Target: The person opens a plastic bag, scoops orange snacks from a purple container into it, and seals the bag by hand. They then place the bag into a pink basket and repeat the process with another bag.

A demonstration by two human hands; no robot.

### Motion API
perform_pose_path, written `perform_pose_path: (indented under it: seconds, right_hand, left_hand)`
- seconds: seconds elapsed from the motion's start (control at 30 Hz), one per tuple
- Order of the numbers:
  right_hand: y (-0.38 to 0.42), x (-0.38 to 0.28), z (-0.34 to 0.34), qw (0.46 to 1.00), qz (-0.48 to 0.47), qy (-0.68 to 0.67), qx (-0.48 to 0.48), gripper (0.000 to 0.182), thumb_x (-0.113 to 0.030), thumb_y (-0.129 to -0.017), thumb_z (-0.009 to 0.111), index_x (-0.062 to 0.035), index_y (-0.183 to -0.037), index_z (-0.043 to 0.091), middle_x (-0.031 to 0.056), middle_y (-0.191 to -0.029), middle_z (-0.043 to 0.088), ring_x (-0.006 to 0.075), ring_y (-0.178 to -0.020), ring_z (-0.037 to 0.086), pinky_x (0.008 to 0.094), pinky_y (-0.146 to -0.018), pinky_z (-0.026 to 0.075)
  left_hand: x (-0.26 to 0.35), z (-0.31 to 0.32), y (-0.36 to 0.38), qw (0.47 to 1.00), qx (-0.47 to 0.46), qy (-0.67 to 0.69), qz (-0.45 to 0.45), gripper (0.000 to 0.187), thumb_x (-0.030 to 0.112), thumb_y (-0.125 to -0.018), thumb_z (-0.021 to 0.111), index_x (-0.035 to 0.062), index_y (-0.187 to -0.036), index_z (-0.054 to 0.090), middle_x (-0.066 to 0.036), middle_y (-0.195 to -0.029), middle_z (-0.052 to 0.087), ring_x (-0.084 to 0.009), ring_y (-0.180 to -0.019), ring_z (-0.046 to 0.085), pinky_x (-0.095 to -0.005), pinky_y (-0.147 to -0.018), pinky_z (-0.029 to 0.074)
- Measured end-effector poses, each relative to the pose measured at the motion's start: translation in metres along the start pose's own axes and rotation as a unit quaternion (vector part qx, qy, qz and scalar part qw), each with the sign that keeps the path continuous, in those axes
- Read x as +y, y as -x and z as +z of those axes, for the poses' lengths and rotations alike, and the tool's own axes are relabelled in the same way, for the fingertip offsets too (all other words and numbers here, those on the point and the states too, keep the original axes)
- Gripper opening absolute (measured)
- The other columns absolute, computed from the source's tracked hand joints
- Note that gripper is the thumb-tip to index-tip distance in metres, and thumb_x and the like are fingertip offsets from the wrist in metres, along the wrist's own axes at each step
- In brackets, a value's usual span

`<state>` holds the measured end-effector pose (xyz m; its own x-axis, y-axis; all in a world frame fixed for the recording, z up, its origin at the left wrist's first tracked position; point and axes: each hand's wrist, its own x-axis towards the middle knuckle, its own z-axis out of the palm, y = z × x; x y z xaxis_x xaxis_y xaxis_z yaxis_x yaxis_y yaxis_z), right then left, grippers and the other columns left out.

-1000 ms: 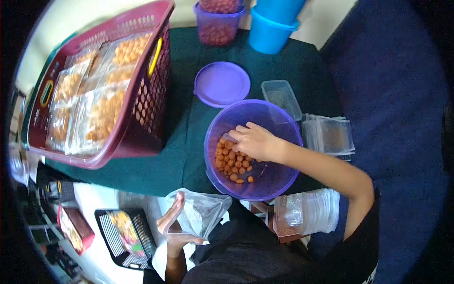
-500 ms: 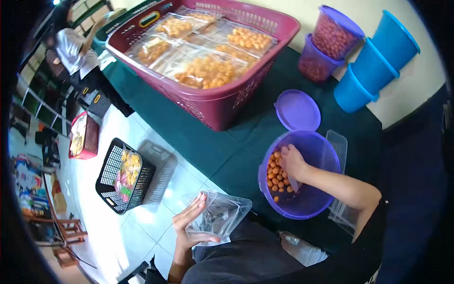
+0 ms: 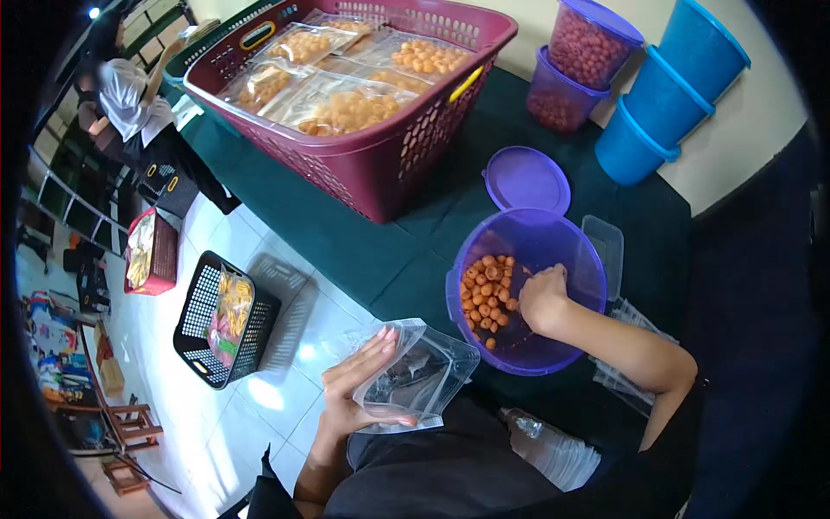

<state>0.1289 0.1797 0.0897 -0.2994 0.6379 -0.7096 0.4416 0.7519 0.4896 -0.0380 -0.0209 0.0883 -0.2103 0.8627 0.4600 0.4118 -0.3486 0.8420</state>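
Note:
My left hand [image 3: 359, 385] grips a clear plastic pouch [image 3: 419, 381] by its side, with the thumb below and the fingers along the top. The pouch is opened out and shows no snacks in it. Inside a round purple tub [image 3: 462, 333] is my right hand [image 3: 546, 301], its fingers curled closed near the tub's right side. Whatever they hold, if anything, is hidden. Round orange snack balls [image 3: 486, 294] lie in a heap on the tub's left side, just left of my right hand.
A maroon basket [image 3: 346, 169] full of bagged snacks stands on the green-covered table. A purple lid [image 3: 527, 180], stacked purple tubs [image 3: 566, 91] and blue tubs [image 3: 640, 143] are behind. Flat plastic pouches [image 3: 553, 450] lie near my lap. On the floor is a black basket [image 3: 259, 329]. A person [image 3: 138, 99] stands far left.
My right hand has moved away from the snack balls toward the right side of the tub. My left hand, still holding the pouch, has come slightly nearer the tub. The view has shifted.

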Motion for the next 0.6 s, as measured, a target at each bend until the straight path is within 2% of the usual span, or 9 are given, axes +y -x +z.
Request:
perform_pose_path:
  seconds: [0.07,0.2,0.23,0.27,0.3,0.33,0.4,0.5,0.6]
  right_hand:
    - [-0.003,0.006,0.001,1.0,0.001,-0.007,-0.027,0.022,-0.016,-0.076,0.047,-0.0077,-0.092,0.059,0.0081,-0.091,0.057,0.0231,-0.088,0.052,0.0348,-0.069,0.035]
    - [-0.002,0.019,0.003,0.995,0.049,-0.048,0.076,0.02,-0.016,-0.077,0.044,-0.0065,-0.088,0.058,0.0065,-0.087,0.057,0.0192,-0.085,0.052,0.0315,-0.068,0.035]
    - [-0.001,0.021,0.003,0.99,0.053,-0.061,0.119,0.019,-0.015,-0.076,0.044,-0.0067,-0.086,0.058,0.006,-0.086,0.057,0.018,-0.084,0.052,0.0303,-0.068,0.035]
    - [-0.006,0.021,0.007,0.989,0.058,-0.062,0.12,0.019,-0.015,-0.076,0.044,-0.0067,-0.086,0.058,0.006,-0.086,0.057,0.018,-0.084,0.052,0.0303,-0.068,0.035]
    - [-0.014,0.017,0.014,0.986,0.072,-0.042,0.145,0.017,-0.014,-0.076,0.044,-0.0076,-0.084,0.057,0.0053,-0.083,0.056,0.0172,-0.082,0.052,0.0293,-0.068,0.035]
    - [-0.019,0.016,0.018,0.982,0.087,-0.023,0.169,0.016,-0.013,-0.075,0.044,-0.0084,-0.083,0.057,0.0046,-0.081,0.056,0.0164,-0.08,0.052,0.0283,-0.068,0.035]
    - [-0.021,0.017,0.015,0.984,0.09,-0.012,0.15,0.016,-0.012,-0.074,0.044,-0.0069,-0.084,0.056,0.0051,-0.08,0.055,0.016,-0.079,0.051,0.028,-0.067,0.035]
    - [-0.035,0.013,0.021,0.976,0.074,-0.036,0.202,0.016,-0.012,-0.073,0.045,-0.0058,-0.084,0.055,0.0061,-0.08,0.055,0.0157,-0.076,0.051,0.0277,-0.066,0.035]
    - [-0.041,0.017,0.019,0.965,0.061,-0.053,0.251,0.018,-0.013,-0.07,0.051,-0.0062,-0.086,0.056,0.0059,-0.082,0.056,0.0185,-0.08,0.052,0.0317,-0.064,0.036]
  left_hand:
    - [-0.002,0.002,-0.002,1.0,-0.011,-0.001,0.001,0.08,0.034,-0.037,0.079,-0.0032,-0.103,0.052,-0.02,-0.105,0.051,-0.0313,-0.104,0.046,-0.0409,-0.09,0.033]
    - [-0.014,0.004,0.006,1.0,0.002,0.001,-0.001,0.08,0.034,-0.038,0.079,-0.0036,-0.103,0.051,-0.02,-0.105,0.051,-0.0317,-0.104,0.046,-0.0417,-0.09,0.033]
    - [-0.018,0.005,0.01,0.999,0.023,0.009,-0.028,0.08,0.034,-0.038,0.079,-0.0037,-0.103,0.051,-0.02,-0.105,0.051,-0.0315,-0.104,0.046,-0.0419,-0.09,0.033]
    - [-0.022,0.006,0.014,0.997,0.043,0.015,-0.055,0.08,0.034,-0.038,0.079,-0.0038,-0.103,0.051,-0.02,-0.105,0.051,-0.0313,-0.104,0.046,-0.0421,-0.09,0.033]
    - [-0.023,0.008,0.018,0.995,0.051,0.024,-0.088,0.09,0.051,-0.039,0.074,-0.0117,-0.099,0.05,-0.023,-0.104,0.051,-0.0311,-0.102,0.047,-0.0399,-0.09,0.032]
    - [-0.024,0.008,0.017,0.995,0.048,0.024,-0.085,0.09,0.051,-0.039,0.074,-0.0117,-0.099,0.05,-0.023,-0.104,0.051,-0.0311,-0.102,0.047,-0.0399,-0.09,0.032]
    - [-0.025,0.008,0.014,0.998,0.003,0.006,-0.064,0.081,0.035,-0.038,0.079,-0.0038,-0.103,0.051,-0.02,-0.105,0.051,-0.0303,-0.103,0.046,-0.0407,-0.09,0.033]
    - [-0.03,0.007,0.009,0.999,-0.007,0.0,-0.047,0.081,0.035,-0.038,0.079,-0.0041,-0.103,0.051,-0.021,-0.105,0.051,-0.0304,-0.103,0.046,-0.0402,-0.091,0.033]
    - [-0.035,0.008,0.008,0.998,0.023,0.007,-0.049,0.082,0.037,-0.037,0.079,-0.0043,-0.103,0.051,-0.021,-0.105,0.051,-0.0311,-0.103,0.047,-0.0407,-0.09,0.033]
